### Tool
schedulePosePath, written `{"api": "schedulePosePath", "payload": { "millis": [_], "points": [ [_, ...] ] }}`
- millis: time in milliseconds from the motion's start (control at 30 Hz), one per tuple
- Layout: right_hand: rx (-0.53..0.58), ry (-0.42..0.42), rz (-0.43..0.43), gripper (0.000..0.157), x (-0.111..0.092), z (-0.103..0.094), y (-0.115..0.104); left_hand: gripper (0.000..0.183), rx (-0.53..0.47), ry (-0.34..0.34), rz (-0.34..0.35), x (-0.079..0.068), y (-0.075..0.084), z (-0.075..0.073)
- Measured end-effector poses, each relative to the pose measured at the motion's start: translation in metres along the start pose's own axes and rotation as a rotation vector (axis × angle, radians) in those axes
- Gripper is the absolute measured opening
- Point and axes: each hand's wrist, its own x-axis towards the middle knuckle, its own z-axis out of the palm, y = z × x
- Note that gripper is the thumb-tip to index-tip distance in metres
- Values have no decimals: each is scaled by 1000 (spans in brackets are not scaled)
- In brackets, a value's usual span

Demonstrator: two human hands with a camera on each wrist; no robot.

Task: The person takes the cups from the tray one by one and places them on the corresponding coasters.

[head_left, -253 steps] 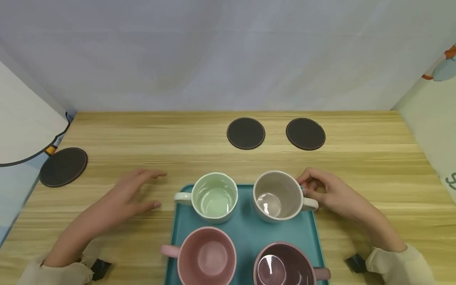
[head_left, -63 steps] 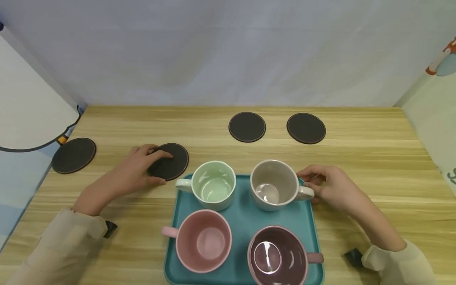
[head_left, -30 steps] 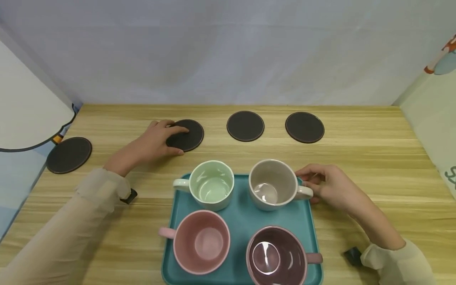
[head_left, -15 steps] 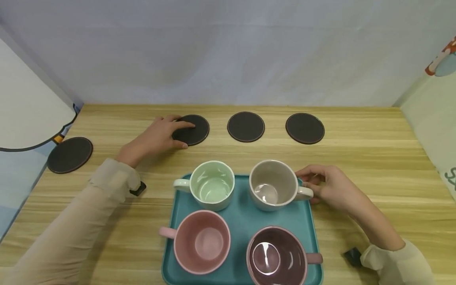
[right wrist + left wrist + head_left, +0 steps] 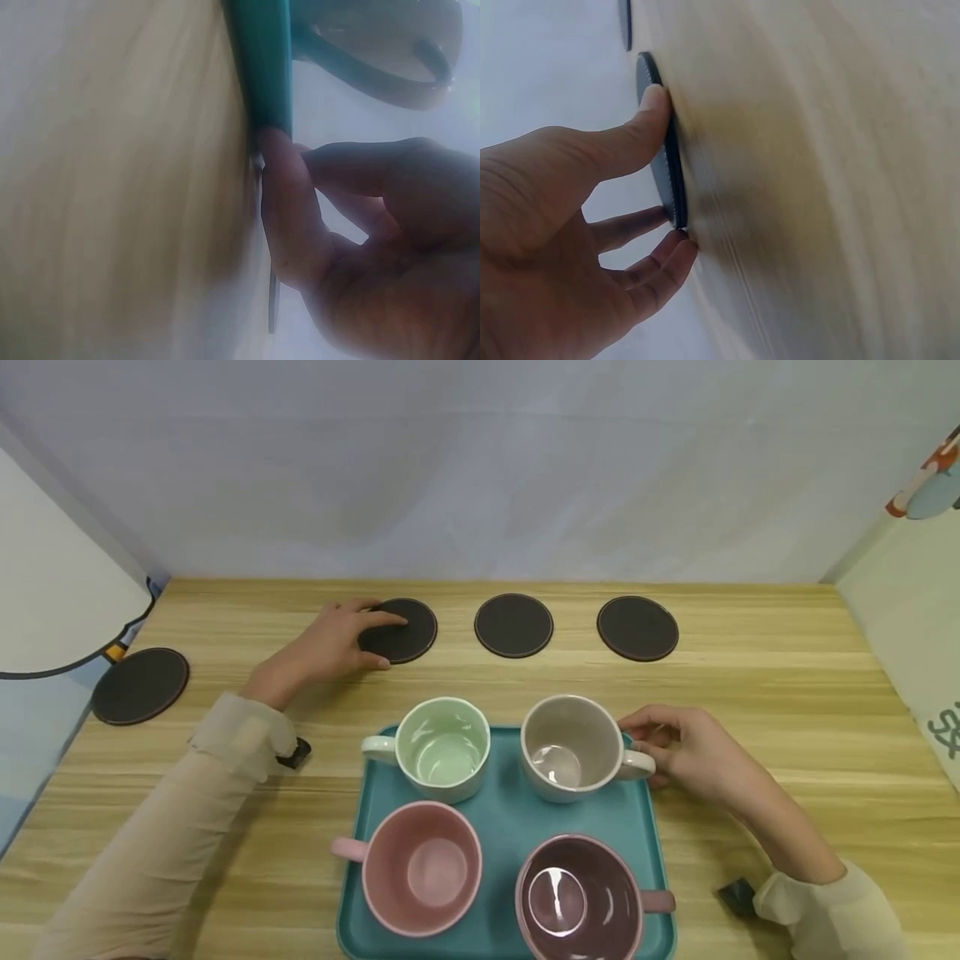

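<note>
Head view: left hand (image 5: 330, 643) loosely spread over coaster (image 5: 417, 639), not gripping, near back of table (image 5: 750, 693), likely pressing it flat; right hand (image 5: 690, 752) pinches corner of tray (image 5: 501, 835), maybe so mugs (image 5: 450, 785) don't shift

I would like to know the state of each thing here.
Green mug, upright, looks empty
Beige mug, upright, looks empty
Pink mug, upright, looks empty
Mauve mug, upright, looks empty
Tray, bearing all four mugs
Right hand, pinching its corner
Back-left coaster, partly covered, held
Left hand, holding that coaster
Back-middle coaster, flat, bare
Back-right coaster, flat, bare
Far-left coaster, flat, bare
</note>
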Motion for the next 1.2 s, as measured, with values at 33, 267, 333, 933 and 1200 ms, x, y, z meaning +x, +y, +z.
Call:
{"api": "schedulePosePath", "payload": {
  "millis": [33, 267, 333, 933, 1200],
  "points": [
    [0, -2, -3, 32, 1, 0, 0, 62, -10, -1, -3, -1, -1, -1],
    [-8, -5, -3, 32, 3, 1, 0, 62, -45, -3, -29, -4, -5, -6],
    [-6, -5, -5, 32, 3, 1, -1, 64, -52, -1, -39, -4, -6, -6],
    [7, -5, -20, 34, 4, 0, 0, 57, -110, 39, -63, -11, -7, -5],
    [-10, -5, -18, 32, 2, 0, -1, 60, -145, 59, -72, -34, -18, 0]
  ]
}}
